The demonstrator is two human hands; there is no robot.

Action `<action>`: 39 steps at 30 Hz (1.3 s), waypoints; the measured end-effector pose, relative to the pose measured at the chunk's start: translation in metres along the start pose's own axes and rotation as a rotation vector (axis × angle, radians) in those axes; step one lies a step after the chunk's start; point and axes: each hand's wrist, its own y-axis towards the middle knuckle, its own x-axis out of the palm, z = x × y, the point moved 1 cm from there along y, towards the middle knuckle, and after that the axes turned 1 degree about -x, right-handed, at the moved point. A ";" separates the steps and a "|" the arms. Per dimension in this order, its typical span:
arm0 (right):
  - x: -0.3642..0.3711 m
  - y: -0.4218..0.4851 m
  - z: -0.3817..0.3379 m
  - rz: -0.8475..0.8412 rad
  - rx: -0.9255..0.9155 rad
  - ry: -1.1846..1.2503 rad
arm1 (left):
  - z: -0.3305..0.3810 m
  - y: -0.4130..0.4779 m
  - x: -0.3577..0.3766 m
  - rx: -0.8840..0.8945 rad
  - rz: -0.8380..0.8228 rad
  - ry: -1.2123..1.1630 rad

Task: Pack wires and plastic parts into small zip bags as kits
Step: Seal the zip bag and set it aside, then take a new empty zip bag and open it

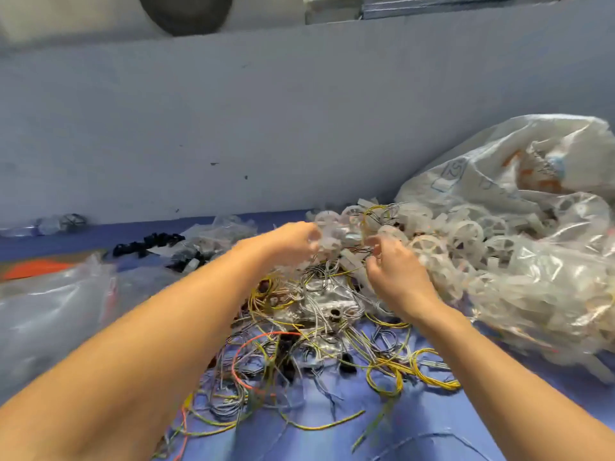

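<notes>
A tangle of yellow, grey, black and orange wires [299,354] is spread over the blue table cover [332,434]. Behind it lies a heap of translucent plastic wheels and parts [442,241]. My left hand [293,241] reaches over the wires to the edge of that heap, its fingers curled round something clear and blurred, a plastic piece or small bag [321,239]. My right hand [396,266] is close beside it, thumb and forefinger pinching thin dark wires [364,251]. Both hands are motion-blurred.
A big clear sack [532,181] spilling plastic wheels fills the right side. Clear bags [50,311] lie at the left, with black parts [146,244] and small zip bags [219,236] behind them. A shiny clear packet [326,301] sits among the wires. A grey-blue wall [266,128] closes the back.
</notes>
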 end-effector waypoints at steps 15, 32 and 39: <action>0.123 0.004 -0.073 -0.180 -0.112 0.010 | -0.193 -0.049 0.041 -0.393 0.134 -0.304; 0.135 0.005 -0.102 -0.184 -0.244 0.062 | -0.249 -0.080 0.014 -0.674 0.280 0.213; 0.154 -0.019 -0.161 -0.222 -0.324 0.128 | -0.311 -0.174 0.022 -0.978 -0.042 0.209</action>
